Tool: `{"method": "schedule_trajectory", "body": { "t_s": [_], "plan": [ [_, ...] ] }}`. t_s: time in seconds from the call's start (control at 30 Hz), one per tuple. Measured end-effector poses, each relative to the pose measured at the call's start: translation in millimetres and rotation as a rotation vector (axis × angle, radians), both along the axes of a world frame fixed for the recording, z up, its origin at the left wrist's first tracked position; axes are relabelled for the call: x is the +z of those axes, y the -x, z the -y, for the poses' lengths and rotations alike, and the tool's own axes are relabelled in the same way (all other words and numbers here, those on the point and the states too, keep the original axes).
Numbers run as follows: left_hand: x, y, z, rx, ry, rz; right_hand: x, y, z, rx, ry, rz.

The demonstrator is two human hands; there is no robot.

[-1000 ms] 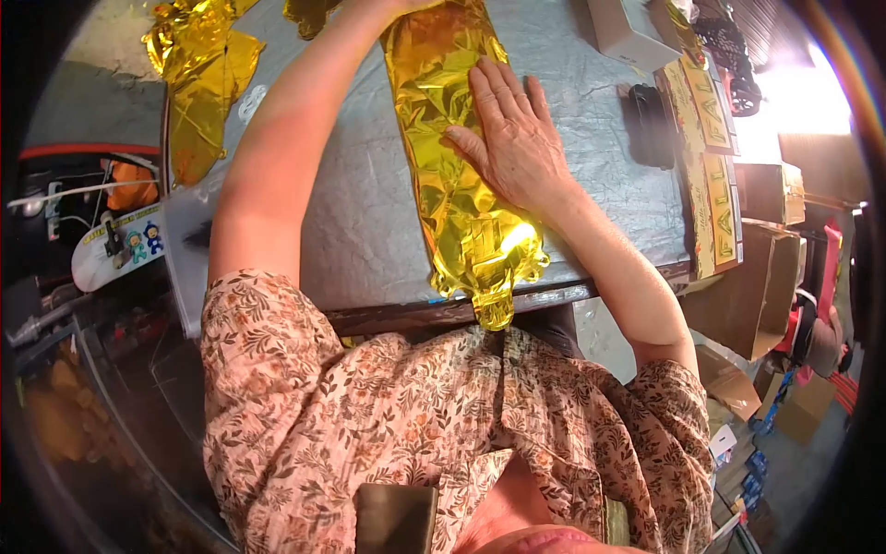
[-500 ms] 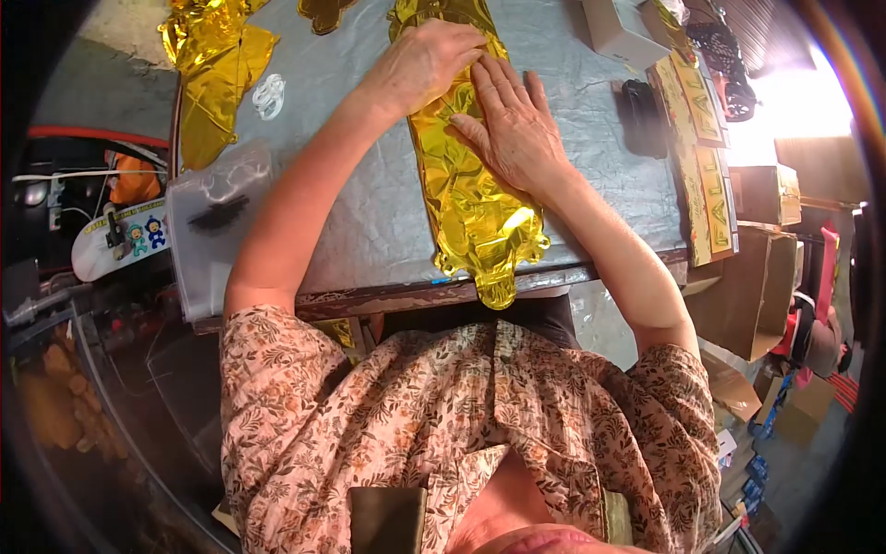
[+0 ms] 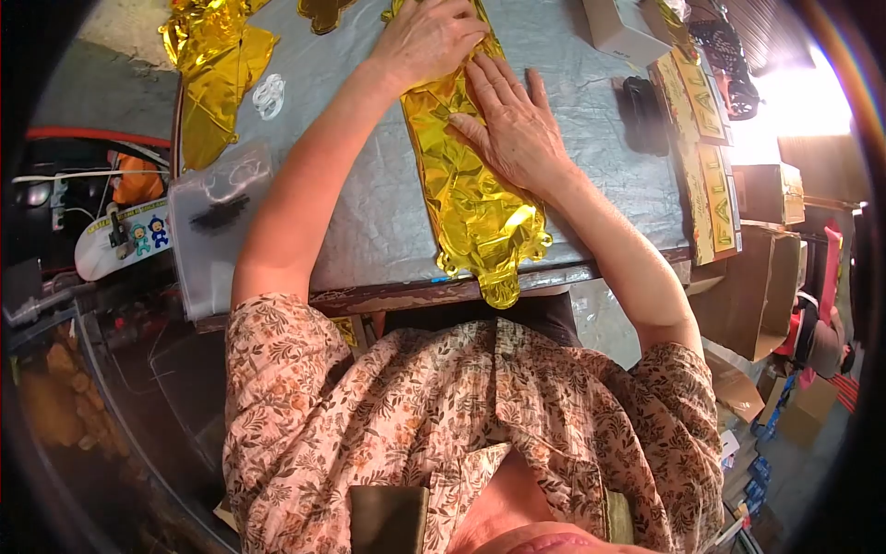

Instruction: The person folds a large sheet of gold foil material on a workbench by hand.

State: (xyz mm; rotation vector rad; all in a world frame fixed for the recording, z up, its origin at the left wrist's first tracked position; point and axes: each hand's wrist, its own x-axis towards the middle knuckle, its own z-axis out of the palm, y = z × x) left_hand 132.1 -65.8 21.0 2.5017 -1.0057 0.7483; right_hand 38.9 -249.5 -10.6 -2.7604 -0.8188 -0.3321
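Our left hand (image 3: 429,37) sits at the far end of the gold foil balloon (image 3: 472,208), its fingers curled in narrow and closed down on the foil. Our right hand (image 3: 512,125) lies just nearer to us than the left, palm down and spread wide, fingers flat on the crinkled foil and touching the left hand's knuckles. From under the right hand's wrist the balloon runs back towards us along the grey bench (image 3: 369,194), and its tail hangs over the near edge. Well out to the left of our left hand lies a second gold foil piece (image 3: 208,74), with a small white loop (image 3: 269,95) beside it and a clear plastic bag (image 3: 217,217) nearer us. To the right of our right hand rests a black object (image 3: 643,115), then a strip of gold letter cards (image 3: 706,138).
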Motion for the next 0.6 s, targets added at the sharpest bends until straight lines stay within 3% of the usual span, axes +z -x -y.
{"method": "schedule_trajectory", "body": {
  "t_s": [0.07, 0.13, 0.43, 0.47, 0.53, 0.6],
  "plan": [
    [0, -9, 0, -0.086, 0.034, 0.086, 0, 0, 0, -0.002, 0.007, 0.000],
    [-4, -22, -2, -0.192, 0.068, -0.026, -1, 0, 1, -0.001, 0.012, 0.003],
    [-15, -23, -1, -0.223, 0.234, -0.240, 1, 0, 1, 0.019, 0.013, 0.030],
    [-20, -25, -1, -0.223, 0.237, -0.242, 0, 1, 1, 0.016, 0.020, 0.025],
    [-28, -30, -3, -0.377, 0.334, 0.009, 0, 1, 2, 0.017, 0.021, 0.018],
    [-33, -32, -4, -0.304, 0.322, -0.100, 1, 1, 1, 0.030, 0.021, 0.015]
  ]
}}
